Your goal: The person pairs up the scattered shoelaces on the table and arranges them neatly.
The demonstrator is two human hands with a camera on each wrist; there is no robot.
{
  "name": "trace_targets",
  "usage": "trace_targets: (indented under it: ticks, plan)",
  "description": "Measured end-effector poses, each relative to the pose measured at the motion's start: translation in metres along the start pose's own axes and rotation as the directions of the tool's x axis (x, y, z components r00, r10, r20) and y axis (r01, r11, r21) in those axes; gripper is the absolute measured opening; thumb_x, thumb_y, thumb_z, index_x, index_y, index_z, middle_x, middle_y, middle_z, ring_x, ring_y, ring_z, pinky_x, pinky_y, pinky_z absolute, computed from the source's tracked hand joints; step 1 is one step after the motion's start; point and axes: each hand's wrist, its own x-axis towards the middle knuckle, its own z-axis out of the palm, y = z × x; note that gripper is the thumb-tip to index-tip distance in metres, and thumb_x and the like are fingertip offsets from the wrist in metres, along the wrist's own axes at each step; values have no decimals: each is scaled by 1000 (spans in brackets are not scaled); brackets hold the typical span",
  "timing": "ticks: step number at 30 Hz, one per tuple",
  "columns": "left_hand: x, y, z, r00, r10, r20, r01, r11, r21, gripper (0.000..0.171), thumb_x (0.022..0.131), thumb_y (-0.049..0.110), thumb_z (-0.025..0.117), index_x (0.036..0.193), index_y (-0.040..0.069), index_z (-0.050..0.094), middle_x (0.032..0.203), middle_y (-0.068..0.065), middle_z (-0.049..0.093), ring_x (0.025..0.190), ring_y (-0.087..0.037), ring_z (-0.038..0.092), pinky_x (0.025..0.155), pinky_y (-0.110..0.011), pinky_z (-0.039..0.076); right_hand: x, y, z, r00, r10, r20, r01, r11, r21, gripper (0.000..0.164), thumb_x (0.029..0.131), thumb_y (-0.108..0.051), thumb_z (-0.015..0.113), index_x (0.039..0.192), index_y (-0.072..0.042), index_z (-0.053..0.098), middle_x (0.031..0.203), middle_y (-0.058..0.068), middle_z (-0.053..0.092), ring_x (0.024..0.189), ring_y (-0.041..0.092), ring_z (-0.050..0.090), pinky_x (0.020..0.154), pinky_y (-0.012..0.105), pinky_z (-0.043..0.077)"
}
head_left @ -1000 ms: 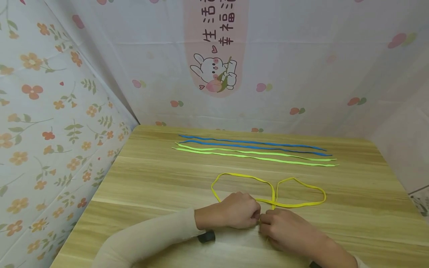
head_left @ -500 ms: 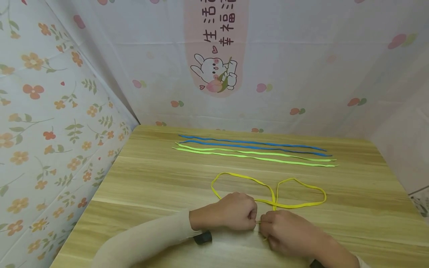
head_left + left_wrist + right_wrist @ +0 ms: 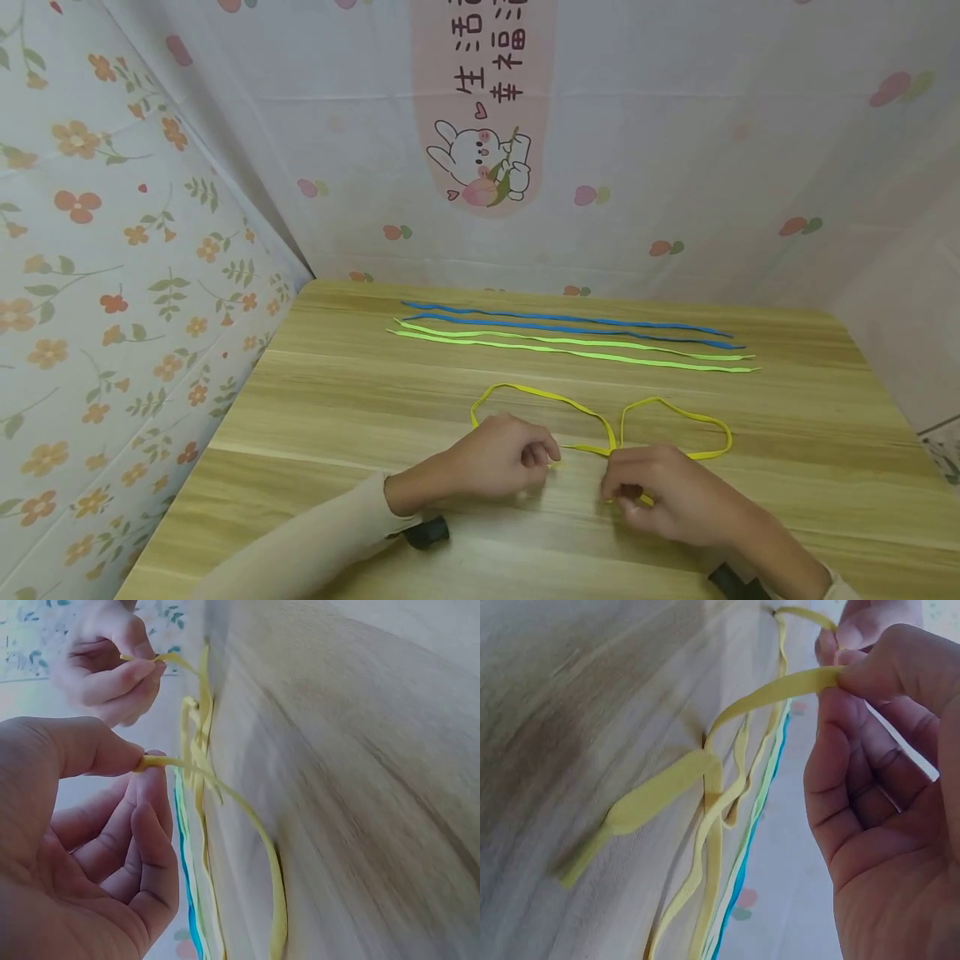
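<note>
A flat yellow shoelace point(image 3: 551, 395) lies in two loops on the table, crossing between them. My left hand point(image 3: 498, 458) is by the left loop, pinching a yellow stretch point(image 3: 255, 817) between thumb and index finger, the other fingers loosely bent. To its right, my right hand point(image 3: 667, 496) pinches another stretch point(image 3: 780, 690), lifted off the wood. A gap separates the hands. One pale-tipped lace end point(image 3: 570, 447) points left between them. In the right wrist view, a folded lace part with a narrow tip point(image 3: 656, 791) sticks out from the crossing.
Two lime-green shoelaces point(image 3: 525, 346) and two blue shoelaces point(image 3: 540, 317) lie straight, side by side, across the back of the wooden table point(image 3: 315, 417). A printed white cloth point(image 3: 637, 150) hangs behind, and a flowered one point(image 3: 135, 292) at the left.
The hands have parted: the left went left and slightly away from me, the right moved a little right and up. The lace end between them has come into view.
</note>
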Motion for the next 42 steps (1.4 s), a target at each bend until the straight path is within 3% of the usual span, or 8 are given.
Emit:
trace_targets:
  ticks: [5, 12, 16, 19, 24, 29, 35, 42]
  plan:
    - [-7, -4, -6, 999, 17, -46, -21, 997, -77, 10, 97, 3, 74, 100, 6, 83, 85, 9, 74, 78, 6, 62, 77, -15, 55, -1, -1, -7, 998, 62, -18, -61, 997, 46, 47, 77, 17, 75, 98, -25, 70, 93, -20, 64, 81, -5, 60, 69, 13, 52]
    - [-17, -2, -20, 997, -31, -73, 17, 980, -196, 8, 104, 11, 76, 102, 7, 83, 84, 13, 73, 79, 3, 65, 76, -21, 58, 1, -7, -20, 991, 112, -71, -111, 994, 12, 48, 85, 13, 80, 100, -31, 69, 94, -23, 63, 81, -3, 60, 72, 15, 52]
    - [-22, 0, -30, 993, -6, -118, -20, 976, -216, 7, 103, 11, 77, 102, 7, 83, 86, 6, 77, 76, 1, 65, 73, -23, 58, 1, -10, -27, 979, 164, -123, -158, 986, 57, 53, 87, 14, 81, 103, -35, 69, 94, -21, 67, 80, 0, 63, 71, 17, 54]
    - [-26, 2, -38, 988, 12, -152, -50, 967, -250, 7, 104, 10, 76, 101, 10, 83, 88, 2, 78, 75, -1, 66, 73, -25, 60, 1, -11, -32, 971, 168, -173, -150, 982, 111, 55, 85, 18, 80, 105, -32, 71, 95, -15, 70, 79, 3, 64, 70, 19, 54]
    - [-32, 7, -49, 979, 47, -198, -103, 955, -279, 10, 105, 11, 73, 101, 11, 82, 86, 1, 77, 73, -4, 68, 70, -27, 60, 2, -10, -38, 967, 92, -239, -59, 988, 141, 59, 78, 27, 79, 108, -23, 74, 97, -9, 72, 79, 6, 64, 67, 22, 53]
    - [-37, 13, -59, 968, 68, -240, -134, 953, -273, 11, 106, 11, 73, 100, 11, 83, 84, 8, 77, 71, -7, 70, 64, -28, 58, 4, -14, -45, 961, 44, -271, 10, 980, 197, 55, 78, 29, 75, 108, -16, 75, 96, -4, 72, 81, 7, 63, 66, 24, 51]
    - [-44, 22, -69, 957, 64, -284, -151, 943, -298, 9, 104, 9, 73, 102, 10, 82, 81, 3, 77, 68, -10, 71, 58, -28, 54, 12, -24, -57, 956, -34, -292, 135, 933, 333, 40, 87, 29, 69, 111, -3, 73, 99, 5, 71, 83, 11, 61, 67, 26, 51]
    - [-50, 25, -79, 943, 87, -321, -191, 932, -308, 9, 104, 5, 72, 102, 9, 81, 80, 5, 76, 67, -13, 70, 58, -29, 55, 23, -39, -70, 940, -109, -322, 240, 884, 401, 25, 94, 25, 66, 110, 7, 71, 99, 12, 69, 87, 17, 60, 69, 27, 48]
